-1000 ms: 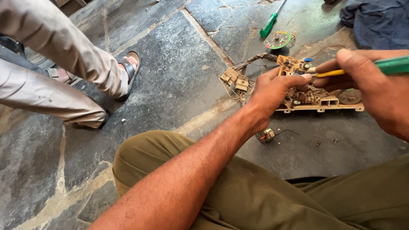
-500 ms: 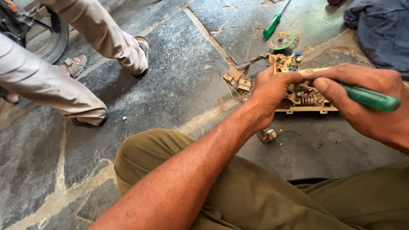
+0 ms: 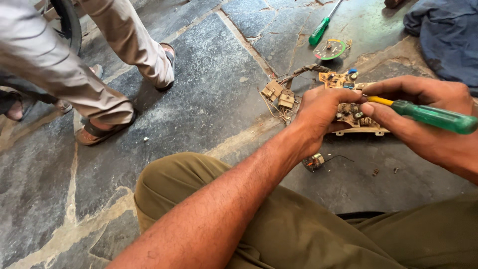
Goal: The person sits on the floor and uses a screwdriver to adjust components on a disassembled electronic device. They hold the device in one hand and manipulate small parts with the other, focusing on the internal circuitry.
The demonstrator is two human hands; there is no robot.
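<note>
head | left hand (image 3: pixel 321 117) grips board (image 3: pixel 356 117), pinning it to floor (image 3: pixel 209 99) for steadiness | right hand (image 3: pixel 423 117) closed on green screwdriver (image 3: pixel 433 116), tip at board | spare screwdriver (image 3: pixel 321 30), disc (image 3: pixel 329 49) beyond board | motor (image 3: pixel 313 161) nearer than board

Glossy translucent plastic screwdriver handle (image 3: pixel 438 117), rough stone floor (image 3: pixel 209 99)

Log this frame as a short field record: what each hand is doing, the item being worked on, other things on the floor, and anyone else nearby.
left hand: presses on the circuit board
right hand: grips a green-handled screwdriver, tip end at the board
floor: grey stone slabs
loose parts: second green screwdriver, round green disc, connector bundle, small motor
other person: trouser legs and sandals, upper left
cloth: dark blue, upper right
</note>
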